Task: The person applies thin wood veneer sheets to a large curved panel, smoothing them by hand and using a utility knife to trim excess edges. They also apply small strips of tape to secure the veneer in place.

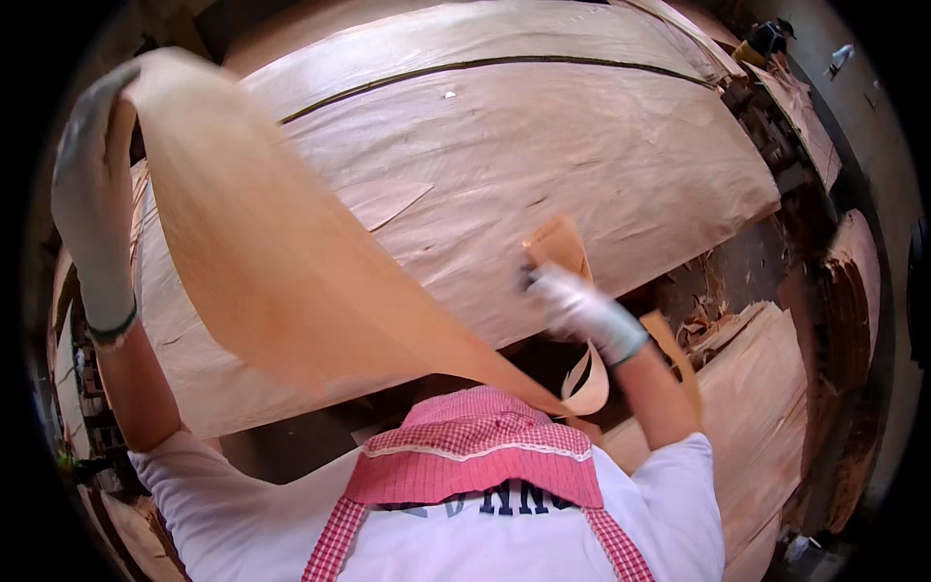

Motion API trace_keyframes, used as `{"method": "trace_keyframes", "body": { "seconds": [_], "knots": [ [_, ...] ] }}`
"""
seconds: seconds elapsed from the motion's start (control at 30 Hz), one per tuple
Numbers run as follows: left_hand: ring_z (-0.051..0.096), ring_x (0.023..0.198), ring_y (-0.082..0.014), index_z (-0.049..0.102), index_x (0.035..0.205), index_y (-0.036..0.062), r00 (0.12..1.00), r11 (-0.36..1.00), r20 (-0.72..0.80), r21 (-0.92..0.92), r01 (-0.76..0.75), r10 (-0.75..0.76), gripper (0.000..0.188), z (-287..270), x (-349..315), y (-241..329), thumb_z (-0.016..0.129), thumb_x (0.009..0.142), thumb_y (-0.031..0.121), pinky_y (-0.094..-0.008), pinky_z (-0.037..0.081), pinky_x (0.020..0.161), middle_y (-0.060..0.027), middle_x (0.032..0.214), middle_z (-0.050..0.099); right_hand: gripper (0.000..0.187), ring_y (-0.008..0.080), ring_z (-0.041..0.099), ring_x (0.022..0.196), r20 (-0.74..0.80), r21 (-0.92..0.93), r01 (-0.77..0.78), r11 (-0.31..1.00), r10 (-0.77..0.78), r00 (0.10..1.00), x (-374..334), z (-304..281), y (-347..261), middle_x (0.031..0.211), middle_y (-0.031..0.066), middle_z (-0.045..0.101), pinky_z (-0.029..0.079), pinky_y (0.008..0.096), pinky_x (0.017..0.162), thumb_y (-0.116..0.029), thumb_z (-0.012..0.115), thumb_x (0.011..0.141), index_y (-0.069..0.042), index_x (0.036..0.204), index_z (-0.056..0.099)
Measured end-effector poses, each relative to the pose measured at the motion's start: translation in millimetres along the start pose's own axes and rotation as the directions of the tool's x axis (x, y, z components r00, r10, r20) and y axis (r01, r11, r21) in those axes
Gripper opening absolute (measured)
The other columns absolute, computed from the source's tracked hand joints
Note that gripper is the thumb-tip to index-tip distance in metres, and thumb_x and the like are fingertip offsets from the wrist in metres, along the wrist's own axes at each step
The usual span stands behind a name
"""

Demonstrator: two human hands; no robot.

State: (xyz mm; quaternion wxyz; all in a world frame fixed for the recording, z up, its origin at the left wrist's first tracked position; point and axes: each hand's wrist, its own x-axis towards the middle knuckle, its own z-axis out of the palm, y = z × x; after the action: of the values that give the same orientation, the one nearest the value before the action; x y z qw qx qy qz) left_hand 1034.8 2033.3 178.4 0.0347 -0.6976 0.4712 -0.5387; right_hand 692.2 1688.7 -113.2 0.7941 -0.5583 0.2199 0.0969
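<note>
My left hand (89, 194), in a white glove with darkened fingers, is raised at the far left, closed on the upper end of a large wood veneer sheet (262, 233). From there the thin tan sheet hangs in a sweeping curve toward my waist, narrowing to a point. My gloved right hand (582, 306) is smeared by motion, closed about a smaller orange-tan veneer piece (560, 242). Dark fingertips show at its left side. A curled veneer strip (590, 388) hangs below that wrist, and another strip (674, 359) shows behind the forearm.
Broad pale veneer sheets (582, 145) lie ahead, with a dark gap across them toward the back. At right stands another veneer stack (747, 388), with torn scraps (703, 320) beside it. Another person (768, 41) is at the far right. My pink checked apron (475, 446) shows below.
</note>
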Motion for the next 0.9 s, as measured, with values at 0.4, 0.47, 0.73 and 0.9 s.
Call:
{"method": "trace_keyframes", "body": {
  "seconds": [0.4,0.47,0.73,0.9],
  "knots": [
    [0.070,0.072,-0.0216,0.071,0.092,0.0142,0.993,0.987,0.052,-0.119,0.108,-0.102,0.015,163.9,139.3,136.8,0.062,0.080,0.011,-0.0337,0.055,0.058,-0.0057,0.083,0.070,0.010,0.0032,0.044,0.056,-0.394,-0.236,-0.191,0.953,0.085,0.915,-98.8,-158.5,-103.3,0.066,-0.0079,0.050,0.035,0.0219,0.050,-0.020,0.071,0.085,-0.013,0.083,0.063],
    [0.068,0.063,-0.0231,0.067,0.088,0.0124,0.974,0.944,0.167,-0.266,0.196,-0.155,0.008,195.1,171.6,181.7,0.061,0.083,0.011,-0.0355,0.052,0.053,-0.0082,0.077,0.067,0.015,0.0039,0.054,0.069,-0.576,-0.500,-0.201,0.842,-0.151,0.803,-126.3,-236.9,-164.7,0.084,-0.0042,0.061,0.041,0.0199,0.057,-0.029,0.067,0.093,-0.015,0.094,0.061],
    [0.067,0.091,-0.0286,0.066,0.108,0.0019,0.838,0.661,-0.268,-0.737,0.140,-0.476,0.018,231.7,274.7,219.7,0.061,0.091,0.007,-0.0364,0.052,0.083,-0.0147,0.098,0.070,0.045,0.0126,0.046,0.095,-0.307,-0.951,-0.204,0.233,-0.792,0.528,-160.1,-439.1,-427.8,0.107,0.0023,0.048,0.037,0.0264,0.085,-0.039,0.043,0.104,-0.009,0.137,0.051],
    [0.064,0.107,-0.0214,0.060,0.125,0.0029,0.847,0.523,0.095,-0.749,0.407,-0.522,0.031,293.8,186.1,204.0,0.058,0.096,0.013,-0.0302,0.051,0.090,-0.0119,0.115,0.067,0.051,0.0218,0.051,0.129,-0.054,-0.962,0.179,0.207,-0.784,0.618,-1.2,-477.7,-485.6,0.141,0.0113,0.053,0.038,0.0366,0.110,-0.031,0.047,0.102,-0.008,0.148,0.040]
  ]
}}
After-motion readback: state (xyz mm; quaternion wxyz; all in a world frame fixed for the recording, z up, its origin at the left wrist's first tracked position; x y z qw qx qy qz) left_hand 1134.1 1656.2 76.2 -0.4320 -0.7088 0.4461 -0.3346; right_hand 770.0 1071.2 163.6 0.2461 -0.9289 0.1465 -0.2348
